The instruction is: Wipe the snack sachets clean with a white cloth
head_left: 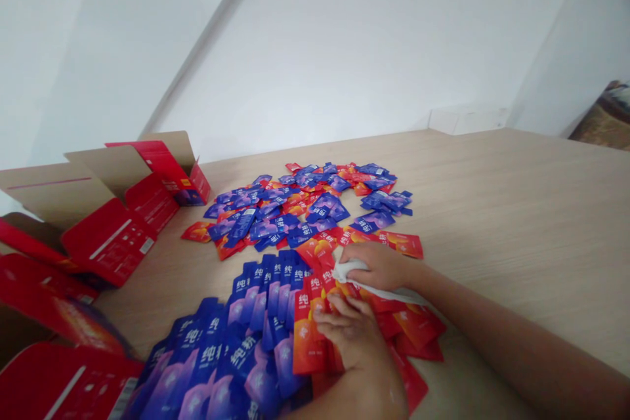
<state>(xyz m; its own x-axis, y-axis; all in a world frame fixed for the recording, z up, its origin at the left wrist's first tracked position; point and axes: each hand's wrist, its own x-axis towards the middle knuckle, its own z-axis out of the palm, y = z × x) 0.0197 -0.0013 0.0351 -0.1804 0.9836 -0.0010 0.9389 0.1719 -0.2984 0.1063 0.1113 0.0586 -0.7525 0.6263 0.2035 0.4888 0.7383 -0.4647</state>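
Note:
My left hand (354, 338) lies on the overlapping red-orange sachets (309, 341), its fingers spread apart over them. Just beyond it, my right hand (378, 266) grips a white cloth (352, 269), which trails back under the wrist and rests against the same sachets. More red-orange sachets (418, 335) fan out to the right, partly hidden by my hands and forearms. To the left, rows of blue-purple sachets (216, 361) overlap one another, printed sides up.
Farther back lies a loose, mixed pile of blue and orange sachets (275, 226). Open red cartons (111, 243) with raised flaps line the table's left side. A white box (465, 120) stands at the far edge of the wooden table (516, 210), near the wall.

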